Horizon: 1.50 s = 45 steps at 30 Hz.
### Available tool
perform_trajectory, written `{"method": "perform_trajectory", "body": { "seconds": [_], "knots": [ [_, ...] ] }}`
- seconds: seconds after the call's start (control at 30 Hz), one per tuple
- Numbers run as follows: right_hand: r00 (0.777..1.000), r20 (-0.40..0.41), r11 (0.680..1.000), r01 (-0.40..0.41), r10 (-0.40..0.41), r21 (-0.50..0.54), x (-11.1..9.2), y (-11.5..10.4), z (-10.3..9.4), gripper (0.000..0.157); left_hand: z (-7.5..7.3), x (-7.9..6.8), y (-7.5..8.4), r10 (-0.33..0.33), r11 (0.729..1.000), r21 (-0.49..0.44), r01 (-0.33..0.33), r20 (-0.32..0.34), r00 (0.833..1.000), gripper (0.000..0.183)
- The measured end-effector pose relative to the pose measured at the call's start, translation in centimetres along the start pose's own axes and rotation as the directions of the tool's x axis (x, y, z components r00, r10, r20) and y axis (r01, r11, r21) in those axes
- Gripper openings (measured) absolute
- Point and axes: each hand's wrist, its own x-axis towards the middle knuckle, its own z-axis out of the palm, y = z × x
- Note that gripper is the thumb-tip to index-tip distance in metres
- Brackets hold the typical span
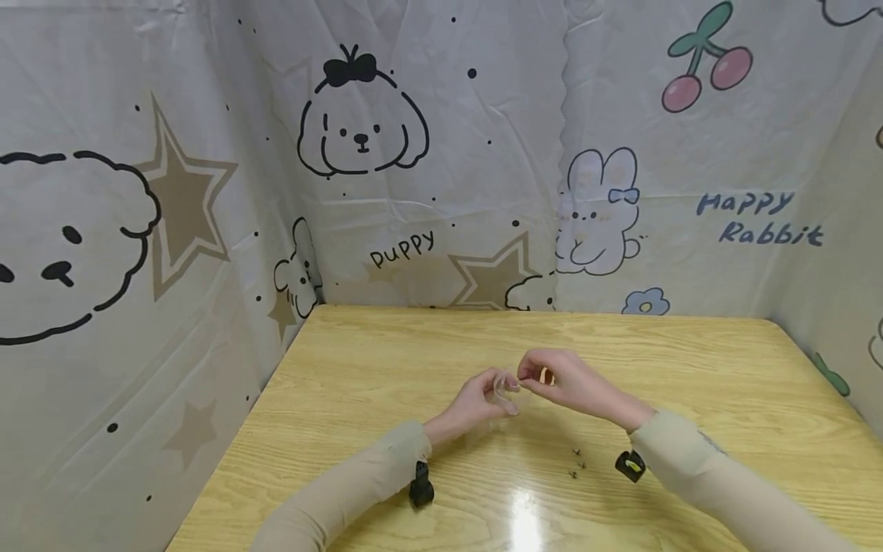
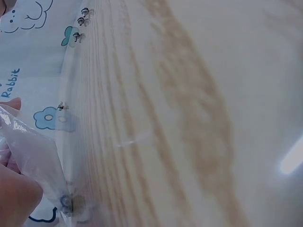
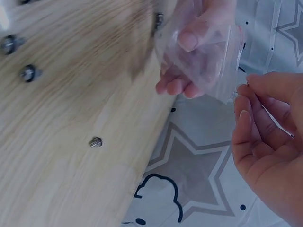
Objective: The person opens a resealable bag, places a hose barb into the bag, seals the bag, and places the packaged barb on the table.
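Observation:
A clear plastic zip bag [image 1: 502, 389] is held between the thumb and fingers of my left hand [image 1: 474, 402]. In the right wrist view the bag [image 3: 208, 64] has its zip edge toward the other hand. My right hand [image 1: 569, 383] is at that edge, thumb and forefinger pinched together. A tiny shiny piece shows at its fingertips [image 3: 242, 90], mostly hidden, apparently a small screw. Low in the bag, a screw [image 2: 65, 204] shows through the plastic in the left wrist view. Several small screws with washers lie on the table, one screw [image 3: 96, 142] apart from the others.
The loose screws [image 1: 576, 463] are on the wooden table [image 1: 386, 345], nearer my body than the hands. Printed cloth [image 1: 441, 153] hangs behind the table and along its sides. A black wrist camera [image 1: 421, 487] hangs under the left sleeve, another camera [image 1: 630, 465] under the right.

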Motion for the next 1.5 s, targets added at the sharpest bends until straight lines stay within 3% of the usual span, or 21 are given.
{"method": "perform_trajectory", "body": {
  "seconds": [0.37,0.7,0.93,1.13,1.5],
  "knots": [
    [1.0,-0.003,1.0,-0.03,0.03,0.009,0.5,-0.3,-0.6,0.006,0.0,0.0,0.0,-0.007,1.0,-0.012,0.007,-0.008,1.0,0.036],
    [0.994,-0.041,0.994,-0.103,0.102,-0.029,-1.2,2.0,-1.1,0.009,-0.1,0.0,0.0,-0.004,1.0,-0.006,0.004,-0.012,1.0,0.037],
    [0.987,-0.016,0.987,-0.162,0.162,-0.015,-2.6,4.3,-0.5,0.006,0.0,0.0,0.0,-0.006,1.0,0.016,0.007,-0.027,1.0,0.037],
    [0.975,0.054,0.976,-0.215,0.217,-0.031,-3.4,6.1,0.5,0.004,0.0,0.0,0.0,-0.013,1.0,0.02,0.014,-0.025,1.0,0.037],
    [0.957,0.099,0.962,-0.273,0.274,-0.022,-3.9,7.0,1.5,0.005,0.0,0.1,0.0,-0.012,1.0,0.011,0.013,-0.022,1.0,0.038]
  ]
}}
